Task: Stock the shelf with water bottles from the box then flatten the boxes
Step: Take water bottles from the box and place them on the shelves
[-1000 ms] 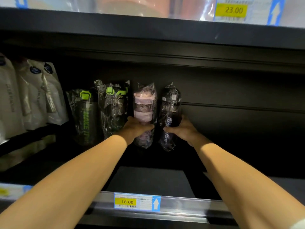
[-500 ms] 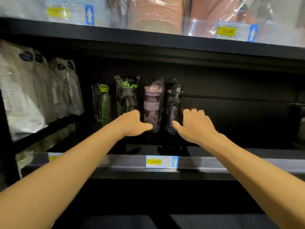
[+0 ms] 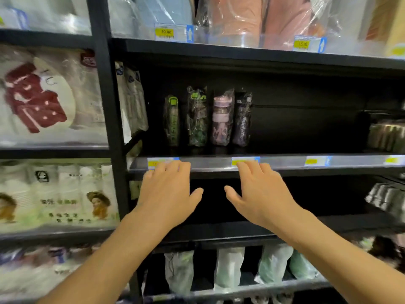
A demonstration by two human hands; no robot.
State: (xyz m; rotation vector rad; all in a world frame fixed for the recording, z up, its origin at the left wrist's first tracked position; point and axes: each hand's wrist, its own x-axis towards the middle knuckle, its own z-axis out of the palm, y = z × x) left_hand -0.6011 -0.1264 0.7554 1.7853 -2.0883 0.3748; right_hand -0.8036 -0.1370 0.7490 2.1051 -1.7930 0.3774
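Several plastic-wrapped water bottles stand upright in a row at the back of the dark middle shelf (image 3: 285, 165): a black one with a green cap (image 3: 172, 121), a second green-capped one (image 3: 196, 117), a pink one (image 3: 222, 118) and a black one (image 3: 242, 118). My left hand (image 3: 166, 194) and my right hand (image 3: 260, 191) hover palm down in front of the shelf's front rail, below the bottles. Both have straight, spread fingers and hold nothing. No box is in view.
White packaged goods (image 3: 131, 102) hang at the shelf's left end, and metallic items (image 3: 385, 134) sit at its right. A black upright post (image 3: 107, 106) divides the shelving bays. Bagged items (image 3: 228, 268) fill the shelf below, folded fabrics (image 3: 241, 16) the one above.
Both hands let go of the pink and black bottles and drew back out of the shelf to its front rail. The view pulled back, showing more shelves.
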